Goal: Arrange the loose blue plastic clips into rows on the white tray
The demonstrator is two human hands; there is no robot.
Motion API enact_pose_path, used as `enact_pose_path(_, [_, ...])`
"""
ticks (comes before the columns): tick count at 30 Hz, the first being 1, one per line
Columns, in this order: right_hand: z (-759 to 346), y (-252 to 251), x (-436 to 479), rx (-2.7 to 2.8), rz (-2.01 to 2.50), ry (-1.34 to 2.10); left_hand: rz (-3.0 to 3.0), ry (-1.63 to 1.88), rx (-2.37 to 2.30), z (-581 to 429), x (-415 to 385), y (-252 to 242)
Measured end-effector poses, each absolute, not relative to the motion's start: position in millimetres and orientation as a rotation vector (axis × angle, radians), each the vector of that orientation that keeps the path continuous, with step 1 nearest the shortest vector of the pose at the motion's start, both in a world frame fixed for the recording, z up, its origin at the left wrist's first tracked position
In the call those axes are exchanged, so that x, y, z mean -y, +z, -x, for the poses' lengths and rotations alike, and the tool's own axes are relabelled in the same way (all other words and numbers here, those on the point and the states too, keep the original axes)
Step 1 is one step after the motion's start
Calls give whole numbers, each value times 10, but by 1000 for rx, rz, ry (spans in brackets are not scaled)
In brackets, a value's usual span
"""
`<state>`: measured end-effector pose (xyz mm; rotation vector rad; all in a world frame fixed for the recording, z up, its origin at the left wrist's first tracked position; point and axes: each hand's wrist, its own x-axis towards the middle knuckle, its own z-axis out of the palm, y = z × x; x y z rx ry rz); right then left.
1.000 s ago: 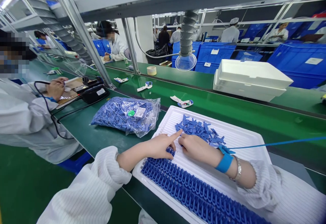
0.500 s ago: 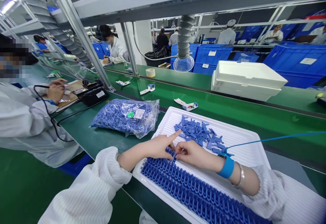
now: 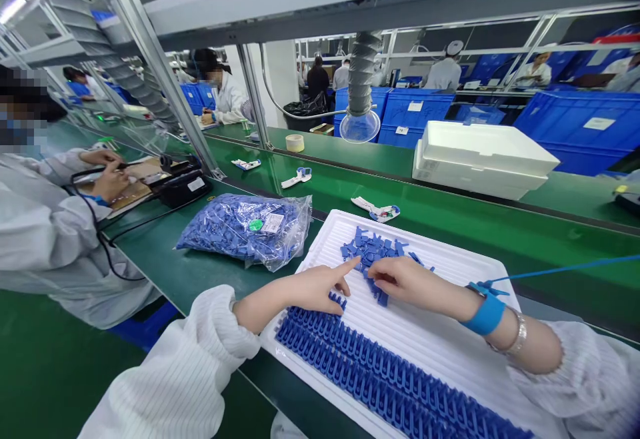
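Note:
My left hand (image 3: 316, 290) rests over the left end of the rows of blue plastic clips (image 3: 360, 352), its index finger stretched out and its thumb apart. Below its fingers a short row of upright blue pieces (image 3: 338, 300) shows. My right hand (image 3: 407, 280), with a blue wrist strap (image 3: 484, 314), reaches into the heap of loose blue plastic pieces (image 3: 373, 247). Its fingers are bent together among them, and its fingertips are partly hidden, so what they hold does not show. Rows and heap lie on a white ribbed tray (image 3: 465, 272).
Left of the tray lies a clear bag of blue pieces (image 3: 240, 226). White-and-blue device shells (image 3: 376, 210) lie on the green belt (image 3: 450, 222) behind. White foam boxes (image 3: 485, 159) are stacked at the back right. A co-worker (image 3: 45, 219) sits at left; a blue cord (image 3: 565, 268) runs off right.
My right hand has moved from beside my left fingertips up and right to the loose heap. My left hand stays nearly in place. The device shells have shifted rightward on the belt.

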<state>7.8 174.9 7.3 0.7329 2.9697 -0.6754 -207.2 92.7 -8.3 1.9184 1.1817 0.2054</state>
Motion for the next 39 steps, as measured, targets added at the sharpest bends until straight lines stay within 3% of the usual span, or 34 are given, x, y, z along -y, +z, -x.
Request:
enact_pose_path(6, [-143,59,-1627,-2944,-624,-345,-1983,188,-1178,1965,-952,-151])
enact_pose_path(12, [-85,-55,-1571,-2908,-968,-189,-2032,192,-1182,1978,-945,-174])
enact_pose_path(18, [-122,-98,-1526,-2906,-1012,-382,-2047,218,-1190,1978,-936,-191])
enact_pose_path(29, [162,-227,-1365,-2922,-814,-1119,-2088,169,-1229,1988,-917,-163])
enact_pose_path(39, [95,-248,-1446,-2996,-779,-1077,-2069,178,-1231,2004,-920,-114])
